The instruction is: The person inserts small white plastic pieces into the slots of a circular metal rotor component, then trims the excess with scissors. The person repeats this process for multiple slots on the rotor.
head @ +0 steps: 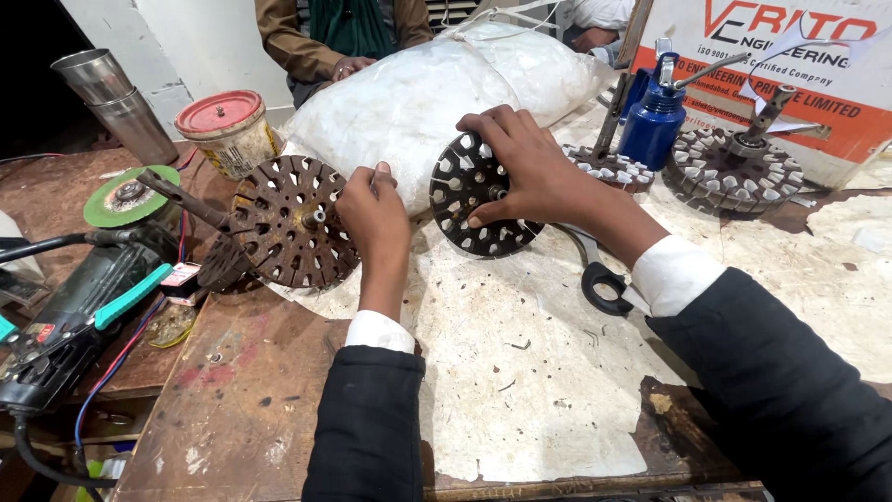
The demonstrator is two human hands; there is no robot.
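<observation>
A worn bench (557, 390) with bare paper spreads toward the near edge, open below both wrists. A white sack (418, 93) crowds the far side. The rusty core (295, 221) stands tilted left of centre, the left hand (373, 218) pinching its right rim. The dark core (474, 200) leans on the sack, the right hand (530, 172) clamped over its right half. Scissors (604, 279) lie just beside that wrist.

Worn wooden workbench (242, 409), stained and scratched, partly covered by a torn pale sheet (520, 372). Behind the bench's far edge, whitewashed wall (186, 46); left of that wall, dark opening (28, 65). Lit evenly from above.
</observation>
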